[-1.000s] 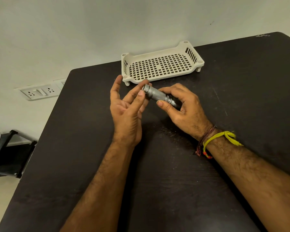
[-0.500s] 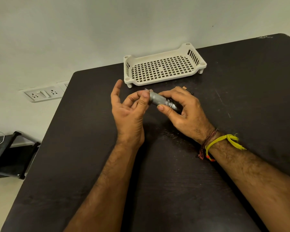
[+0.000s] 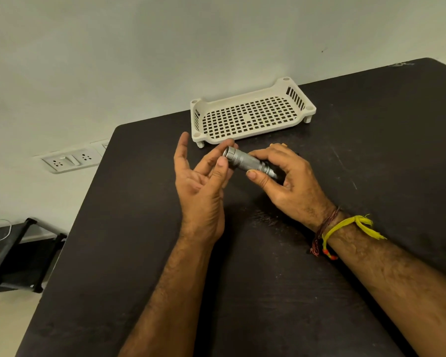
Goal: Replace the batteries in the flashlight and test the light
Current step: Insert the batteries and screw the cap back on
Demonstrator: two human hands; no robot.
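Silver flashlight (image 3: 247, 162) held above the dark worktop (image 3: 268, 292), off the surface, toward the far-left corner region, just in front of the white perforated tray (image 3: 250, 117).

Right hand (image 3: 289, 179) clamped on the flashlight: thumb under the knurled barrel, fingers curled over the top near the narrower right end. Right end of the body buried in the grip, cannot tell what is there.

Left hand (image 3: 204, 184) loosely open, palm facing right, fingers apart and bent. Thumb tip and one or two fingertips touching the wider left end of the flashlight. Cannot tell whether pinching a cap or just resting on it. Rest of the left hand clear of the barrel.

Flashlight tilted: left end higher and farther, right end lower and nearer. Lies between the two hands, most of the barrel exposed in the middle.

Tray near the far edge of the worktop, upright on short feet, nothing visible inside. Something small and pale (image 3: 277, 145) peeking past the right knuckles, too hidden to identify.

Yellow thread band (image 3: 345, 226) and dark red threads on the right wrist. Wall socket panel (image 3: 70, 159) left of the worktop, black rack (image 3: 23, 256) lower left on the floor side.
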